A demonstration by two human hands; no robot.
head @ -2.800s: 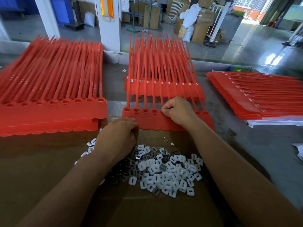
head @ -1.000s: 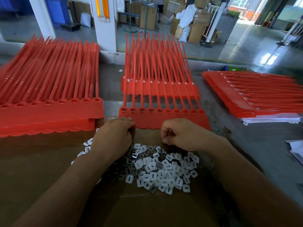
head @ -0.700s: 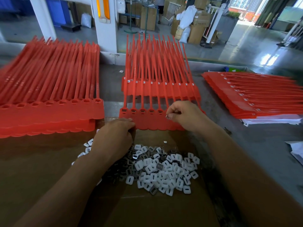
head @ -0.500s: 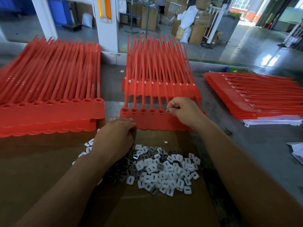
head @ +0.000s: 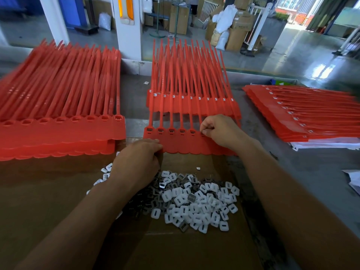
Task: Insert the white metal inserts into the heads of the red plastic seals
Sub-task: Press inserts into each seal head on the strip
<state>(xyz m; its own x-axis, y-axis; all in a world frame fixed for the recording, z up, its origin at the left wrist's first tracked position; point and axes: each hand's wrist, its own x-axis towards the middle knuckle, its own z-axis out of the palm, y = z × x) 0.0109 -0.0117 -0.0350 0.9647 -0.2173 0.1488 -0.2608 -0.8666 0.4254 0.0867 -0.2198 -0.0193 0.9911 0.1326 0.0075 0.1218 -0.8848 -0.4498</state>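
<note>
Right hand (head: pixel 220 131): fingers curled, thumb and forefinger tips pressed together right at the sixth head from the left on the front strip of red seals (head: pixel 185 142). Whatever sits in the pinch is too small to make out. Left hand (head: pixel 138 160): knuckles up, fingers curled over the near left edge of the same strip, holding it down; thumb hidden. The strip lies flat, with its scalloped edge on the far end of a brown cardboard sheet (head: pixel 175 250) and its tails running away from the person. The five heads left of the right hand each show a seated insert; heads further right are covered by the hand. A loose heap of white inserts (head: pixel 194 203) is on the cardboard just below both hands, partly under the left wrist, with some pieces showing a dark metal face. One stray white bit (head: pixel 198 168) lies between the heap and the strip. Directly behind the strip is a stack of seals (head: pixel 191 103) with white showing in its heads. To the left is a taller stack (head: pixel 58 131) with open heads. To the right, well apart on the grey table (head: pixel 311 172), is a third stack (head: pixel 303 115) lying crosswise on white paper (head: pixel 323 145).
</note>
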